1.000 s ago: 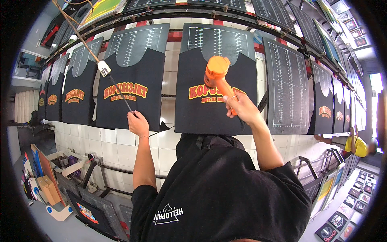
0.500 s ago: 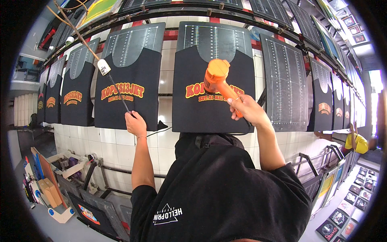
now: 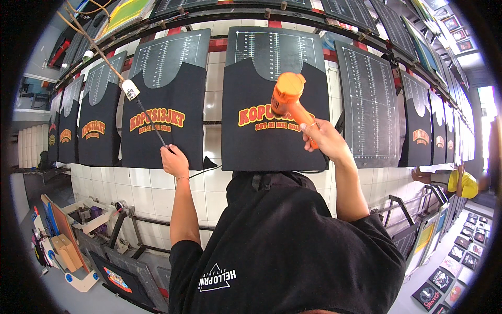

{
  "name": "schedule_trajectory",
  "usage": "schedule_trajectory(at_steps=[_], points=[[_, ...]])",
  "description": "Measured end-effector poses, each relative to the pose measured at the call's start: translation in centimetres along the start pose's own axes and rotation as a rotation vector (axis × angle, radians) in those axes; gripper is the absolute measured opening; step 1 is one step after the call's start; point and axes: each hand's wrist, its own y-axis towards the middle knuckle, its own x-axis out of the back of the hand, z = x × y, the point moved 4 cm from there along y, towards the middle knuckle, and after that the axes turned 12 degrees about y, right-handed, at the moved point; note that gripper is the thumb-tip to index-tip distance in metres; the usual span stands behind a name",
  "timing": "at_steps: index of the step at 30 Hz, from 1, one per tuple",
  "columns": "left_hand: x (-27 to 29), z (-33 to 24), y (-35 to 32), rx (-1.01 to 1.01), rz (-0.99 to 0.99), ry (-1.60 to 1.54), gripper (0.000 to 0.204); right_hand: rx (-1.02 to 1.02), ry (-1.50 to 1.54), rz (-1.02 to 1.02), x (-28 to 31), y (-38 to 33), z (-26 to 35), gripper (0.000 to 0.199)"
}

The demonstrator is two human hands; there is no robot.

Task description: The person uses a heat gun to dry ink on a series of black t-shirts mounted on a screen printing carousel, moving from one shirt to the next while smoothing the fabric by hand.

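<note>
My right hand [image 3: 328, 141] is wrapped round the handle of an orange hair dryer [image 3: 288, 90]. The dryer hangs over a black shirt [image 3: 251, 149] on a dark board and hides the right part of its red and yellow print. Closed on a black power cord [image 3: 152, 119], my left hand [image 3: 175, 161] is in front of the neighbouring black shirt [image 3: 183, 146] to the left. That cord runs up to a white socket block [image 3: 130, 90], which hangs from a brown cable [image 3: 99, 48].
More boards with printed black shirts [image 3: 93, 136] stand in the row to the left. A bare marked board [image 3: 367, 104] is on the right. Dark rails [image 3: 219, 20] run behind. A person in a yellow shirt [image 3: 469, 186] is at the far right.
The hair dryer and my right hand have shifted slightly right, uncovering more of the print. The socket block has swung a little left and down; my left hand keeps its grip on the cord.
</note>
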Motion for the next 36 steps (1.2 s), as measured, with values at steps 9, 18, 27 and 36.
schedule_trajectory(at_steps=[9, 18, 27, 36], points=[[-0.2, 0.3, 0.0, 0.004, 0.005, -0.008, 0.026, -0.051, 0.010, -0.025, 1.2, -1.0, -0.7, 0.035], [0.2, -0.2, -0.1, 0.015, 0.045, -0.022, 0.026, 0.004, 0.045, -0.089, 1.9, -0.9, -1.5, 0.034], [0.1, -0.1, -0.1, 0.019, 0.033, -0.028, 0.028, 0.038, 0.064, -0.153, 2.3, -1.1, -1.5, 0.035], [0.3, -0.5, -0.1, 0.021, 0.054, -0.022, 0.029, 0.063, 0.116, -0.175, 2.9, -1.3, -1.8, 0.037]])
